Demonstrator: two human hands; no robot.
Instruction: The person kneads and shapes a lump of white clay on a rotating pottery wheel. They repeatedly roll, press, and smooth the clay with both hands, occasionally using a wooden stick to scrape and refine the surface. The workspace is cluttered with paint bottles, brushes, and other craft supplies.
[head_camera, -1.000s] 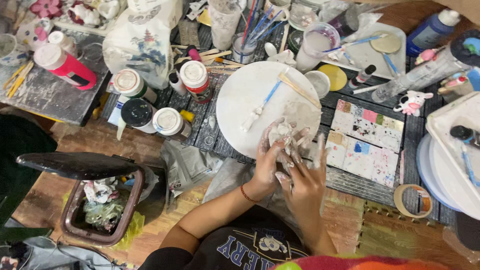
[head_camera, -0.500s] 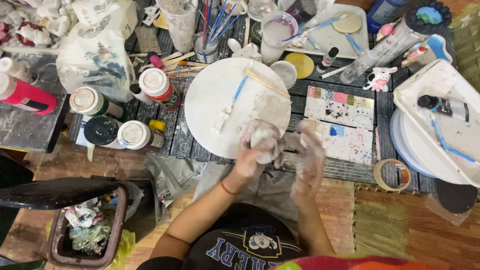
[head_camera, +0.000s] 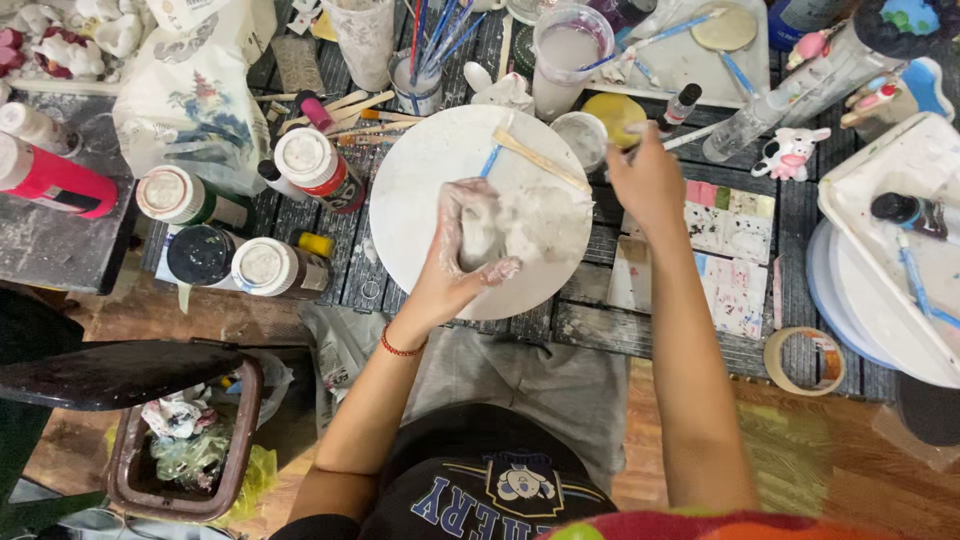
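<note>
My left hand (head_camera: 450, 262), smeared with white, grips a lump of pale grey clay (head_camera: 482, 238) just above a round white board (head_camera: 430, 180). A red cord sits on that wrist. My right hand (head_camera: 648, 182) is stretched up and to the right of the board. Its fingers are bunched beside a small white cup (head_camera: 580, 135) and a yellow lid (head_camera: 618, 112), at the near end of a thin white stick (head_camera: 695, 133). Whether they grip the stick is hidden. A wooden stick (head_camera: 540, 160) and a blue-handled brush (head_camera: 490, 160) lie on the board.
Paint bottles (head_camera: 305, 165) and jars (head_camera: 262, 265) stand left of the board, and a red bottle (head_camera: 55, 182) lies far left. A cup of brushes (head_camera: 420, 70) stands behind. Paint-stained tiles (head_camera: 735, 250), a tape roll (head_camera: 805, 360), white trays (head_camera: 900, 180) and a cow figurine (head_camera: 790, 152) are right. A bin (head_camera: 185, 440) sits below left.
Both hands worked the clay together before. Now my right hand has left it and reached up right toward the small cup, while my left hand keeps the clay alone.
</note>
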